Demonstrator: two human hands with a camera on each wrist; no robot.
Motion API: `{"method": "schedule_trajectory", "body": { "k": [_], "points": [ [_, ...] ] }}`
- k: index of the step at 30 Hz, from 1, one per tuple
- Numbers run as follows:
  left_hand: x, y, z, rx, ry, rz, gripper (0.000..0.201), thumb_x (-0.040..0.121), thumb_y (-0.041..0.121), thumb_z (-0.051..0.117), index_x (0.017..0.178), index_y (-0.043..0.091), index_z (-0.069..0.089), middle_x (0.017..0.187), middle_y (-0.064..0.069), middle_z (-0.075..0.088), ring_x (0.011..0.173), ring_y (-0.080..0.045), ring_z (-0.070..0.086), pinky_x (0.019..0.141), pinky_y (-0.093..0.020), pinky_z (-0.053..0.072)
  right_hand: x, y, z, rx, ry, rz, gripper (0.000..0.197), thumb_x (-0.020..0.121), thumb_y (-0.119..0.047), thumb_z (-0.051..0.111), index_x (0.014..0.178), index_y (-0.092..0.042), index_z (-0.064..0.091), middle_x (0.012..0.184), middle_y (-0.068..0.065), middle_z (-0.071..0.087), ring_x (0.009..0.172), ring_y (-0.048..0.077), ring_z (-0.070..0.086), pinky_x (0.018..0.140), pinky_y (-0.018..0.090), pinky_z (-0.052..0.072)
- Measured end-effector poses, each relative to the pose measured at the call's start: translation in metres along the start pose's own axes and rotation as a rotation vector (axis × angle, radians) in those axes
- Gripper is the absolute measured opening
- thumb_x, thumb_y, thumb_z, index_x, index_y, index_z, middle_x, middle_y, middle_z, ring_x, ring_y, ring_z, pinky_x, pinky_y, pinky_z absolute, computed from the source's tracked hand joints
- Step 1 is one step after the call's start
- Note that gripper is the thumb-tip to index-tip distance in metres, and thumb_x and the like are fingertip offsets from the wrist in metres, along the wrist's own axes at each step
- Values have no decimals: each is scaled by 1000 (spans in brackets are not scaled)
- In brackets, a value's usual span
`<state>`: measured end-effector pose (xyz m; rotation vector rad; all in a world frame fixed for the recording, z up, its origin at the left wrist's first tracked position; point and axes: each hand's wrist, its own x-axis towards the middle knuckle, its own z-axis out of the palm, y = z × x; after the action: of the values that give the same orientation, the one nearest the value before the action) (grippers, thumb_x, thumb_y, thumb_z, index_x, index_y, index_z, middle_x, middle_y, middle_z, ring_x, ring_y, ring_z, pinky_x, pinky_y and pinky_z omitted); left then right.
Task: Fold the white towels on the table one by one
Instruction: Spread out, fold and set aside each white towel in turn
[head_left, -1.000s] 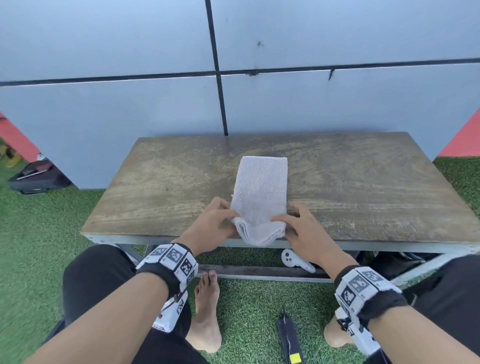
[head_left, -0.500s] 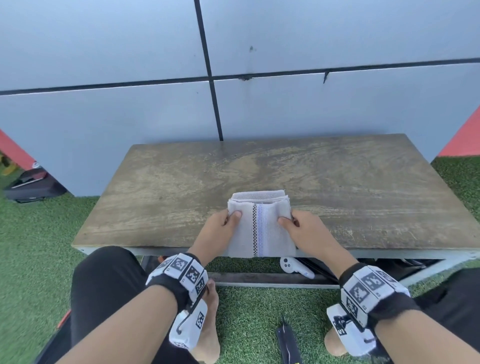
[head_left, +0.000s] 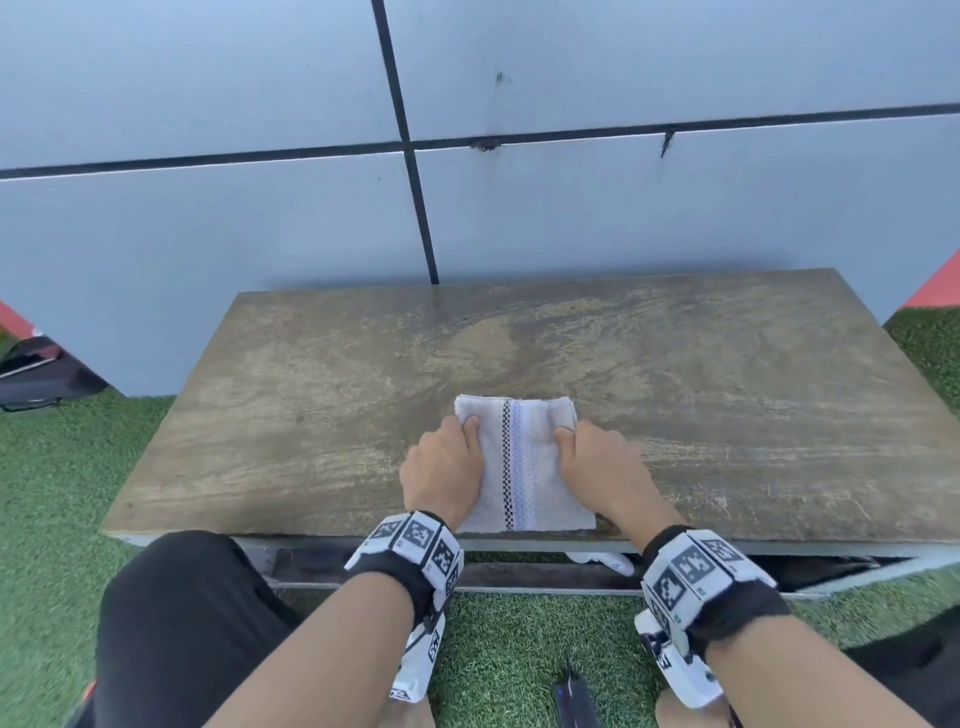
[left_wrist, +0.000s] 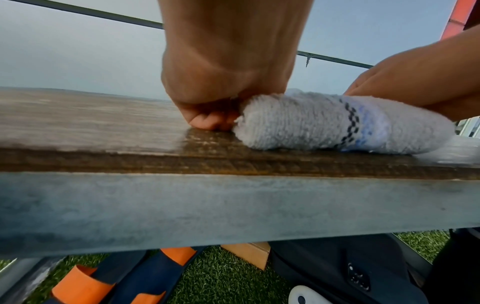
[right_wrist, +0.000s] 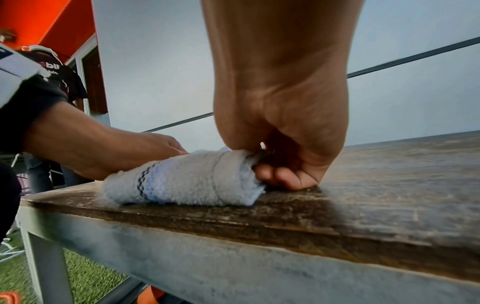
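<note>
folded white towel (head_left: 522, 465) lying at the near edge of the wooden tabletop (head_left: 727, 395), a little toward the middle of that edge, checkered dark stripe and pale blue band running up its top face. left hand (head_left: 441, 467) clamped on the towel's left side, thumb laid over the top near the far corner, fingers (left_wrist: 207, 121) curled under and tucked against the towel's edge, knuckles down on the tabletop. right hand (head_left: 602, 467) mirroring on the towel's right side, thumb on top by the far right corner, fingers (right_wrist: 280, 176) curled in a bunch, pinching the towel's edge and touching the wood. towel thick and rounded at its near fold in both wrist views, several layers stacked, flat on the tabletop between the two hands. tracking bands with black-and-white markers (head_left: 415, 540) strapped on both wrists, just off the tabletop's near edge. green artificial turf (head_left: 67, 467) beneath and around the tabletop, pale grey panelled wall (head_left: 208, 234) right behind its far edge. black bag (head_left: 36, 379) on the turf to the left of the tabletop, against the wall.
</note>
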<state>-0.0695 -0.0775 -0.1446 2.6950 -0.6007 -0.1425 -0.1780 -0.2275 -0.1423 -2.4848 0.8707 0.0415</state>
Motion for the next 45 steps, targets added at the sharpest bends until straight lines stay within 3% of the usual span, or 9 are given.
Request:
{"method": "schedule_trajectory", "body": {
  "k": [9, 15, 19, 23, 28, 33, 36, 41, 45],
  "points": [
    [1, 4, -4, -29, 8, -14, 51, 107, 41, 20, 91, 8, 56, 78, -8, 60, 80, -35, 63, 64, -35, 37, 0, -1, 2, -59, 45, 19, 50, 107, -41, 18, 96, -10, 55, 73, 3, 52, 65, 24, 48, 63, 38, 34],
    [-1, 2, -13, -227, 44, -30, 13, 102, 29, 34, 104, 16, 37, 94, -6, 60, 77, -26, 59, 69, -43, 51, -2, -5, -2, 167, 89, 49, 29, 104, -42, 33, 107, -14, 39, 88, 8, 60, 70, 24, 57, 56, 36, 43],
    [-15, 5, -6, -31, 176, 404, 30, 97, 31, 44, 124, 18, 46, 125, 0, 51, 115, -16, 45, 98, -35, 46, -13, -11, -7, -43, 417, -317, 22, 99, -22, 40, 119, -17, 49, 113, 3, 49, 99, 21, 46, 85, 38, 46],
    [-30, -2, 18, 69, -98, 553, 60, 104, 50, 17, 159, 27, 11, 167, 7, 8, 154, -11, -1, 126, -41, 5, -14, -9, 11, -125, 54, -424, 49, 107, -29, 26, 156, -25, 27, 164, -9, 21, 151, 10, 12, 123, 40, 15],
    [-22, -5, 19, 93, -202, 490, 60, 104, 53, 12, 159, 35, -5, 165, 16, -13, 149, -3, -22, 124, -45, -9, -6, -6, 15, -190, -103, -288, 57, 107, -43, 11, 160, -28, -2, 165, -19, -13, 149, -3, -18, 124, 48, -6],
    [-13, -11, 14, 158, -202, 504, 59, 103, 60, 10, 156, 43, -7, 165, 12, -17, 148, -12, -29, 123, -52, -7, -6, -13, 7, -317, -112, -247, 59, 106, -44, 9, 161, -22, -1, 168, -11, -3, 153, 7, -9, 122, 52, -11],
    [5, -17, 4, 293, -129, 375, 65, 99, 68, 11, 157, 41, -6, 164, 1, -24, 148, -24, -32, 121, -60, -5, -8, -19, 0, -468, -10, -201, 57, 106, -40, 21, 156, -12, 24, 156, 3, 31, 147, 23, 24, 122, 56, -3],
    [6, -12, -17, 270, -37, 95, 81, 96, 70, 17, 159, 24, -5, 164, -12, -22, 150, -36, -22, 119, -61, 1, -13, -16, -18, -519, 149, -145, 28, 100, -30, 41, 93, -18, 66, 107, 1, 65, 100, 22, 61, 119, 55, 16],
    [-30, 3, 4, -35, -79, -22, 84, 92, 74, 20, 158, 30, -6, 165, -6, -21, 151, -31, -19, 120, -60, -2, -17, -2, -6, -246, 172, -353, 45, 104, -35, 33, 145, -20, 44, 150, 3, 44, 138, 25, 42, 117, 46, 30]
  ]
}}
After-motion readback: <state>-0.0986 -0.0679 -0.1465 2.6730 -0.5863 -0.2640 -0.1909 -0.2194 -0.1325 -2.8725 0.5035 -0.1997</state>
